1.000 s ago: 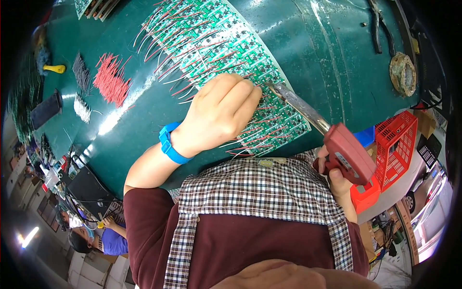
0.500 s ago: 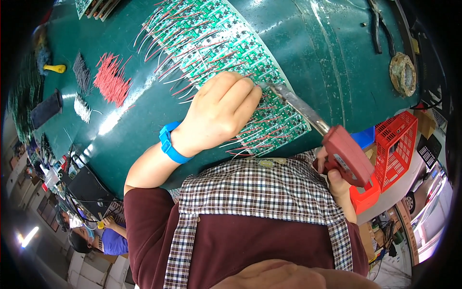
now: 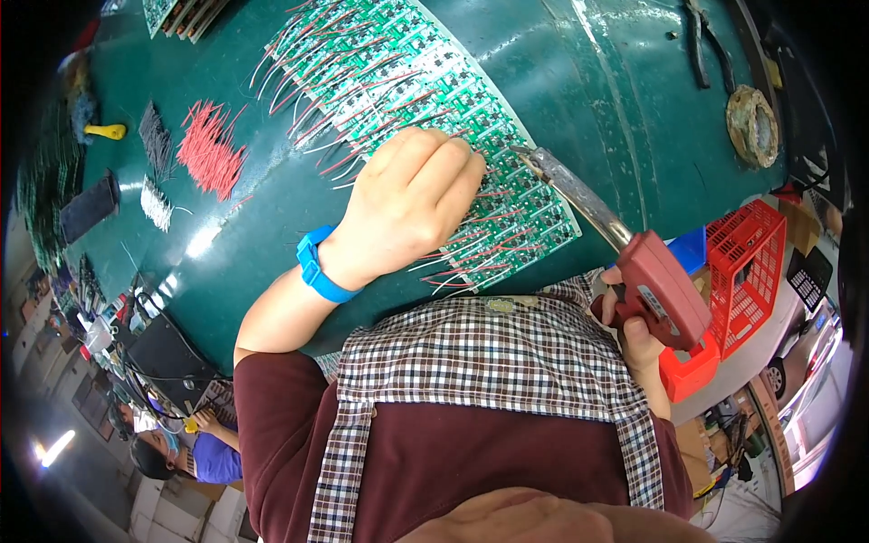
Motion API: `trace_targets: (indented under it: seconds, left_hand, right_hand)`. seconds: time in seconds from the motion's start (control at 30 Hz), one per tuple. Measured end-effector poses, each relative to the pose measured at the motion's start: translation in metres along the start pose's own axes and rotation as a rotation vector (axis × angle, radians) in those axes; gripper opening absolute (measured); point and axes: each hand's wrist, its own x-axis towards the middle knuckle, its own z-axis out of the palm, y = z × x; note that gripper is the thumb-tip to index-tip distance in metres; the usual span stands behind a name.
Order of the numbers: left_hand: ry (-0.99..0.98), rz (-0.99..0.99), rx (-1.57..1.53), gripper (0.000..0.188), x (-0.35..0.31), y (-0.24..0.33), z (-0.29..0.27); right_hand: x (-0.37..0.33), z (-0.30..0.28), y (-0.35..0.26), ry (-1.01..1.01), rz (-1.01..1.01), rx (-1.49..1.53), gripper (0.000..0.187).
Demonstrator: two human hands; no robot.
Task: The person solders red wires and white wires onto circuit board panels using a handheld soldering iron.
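Compared with the earlier frames, nothing had visibly moved. The left hand (image 3: 412, 204) remained curled, fingers pressed together, resting knuckles-up on the panel of green circuit boards (image 3: 434, 109) laid across the green table (image 3: 579, 81). The right hand (image 3: 634, 339) stayed clenched around the red soldering gun (image 3: 656, 285), its metal tip touching the boards just beside the left fingertips. A blue wristband (image 3: 317, 267) sat on the left wrist.
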Motion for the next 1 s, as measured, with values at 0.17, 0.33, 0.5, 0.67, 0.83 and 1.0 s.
trace_targets:
  seconds: [0.17, 0.33, 0.5, 0.67, 0.83, 1.0]
  left_hand:
    - [0.073, 0.020, 0.064, 0.027, 0.001, 0.003, 0.000]
    - [0.058, 0.107, 0.101, 0.028, -0.005, 0.011, 0.003]
    - [0.023, 0.111, 0.106, 0.027, -0.004, 0.012, 0.004]
    - [0.012, 0.078, 0.109, 0.027, -0.004, 0.011, 0.003]
    - [-0.009, 0.077, 0.105, 0.027, -0.005, 0.010, 0.002]
    - [-0.012, 0.072, 0.111, 0.027, -0.005, 0.011, 0.003]
  right_hand:
    - [0.001, 0.006, -0.004, 0.007, -0.023, -0.045, 0.068]
    - [-0.001, 0.007, -0.004, -0.012, 0.021, -0.044, 0.068]
    - [-0.005, -0.002, 0.003, -0.029, 0.052, 0.013, 0.073]
    - [-0.010, -0.006, 0.010, -0.036, 0.066, 0.089, 0.080]
    - [-0.013, -0.010, 0.015, -0.037, 0.064, 0.122, 0.079]
    - [-0.017, -0.018, 0.020, -0.046, 0.071, 0.040, 0.079]
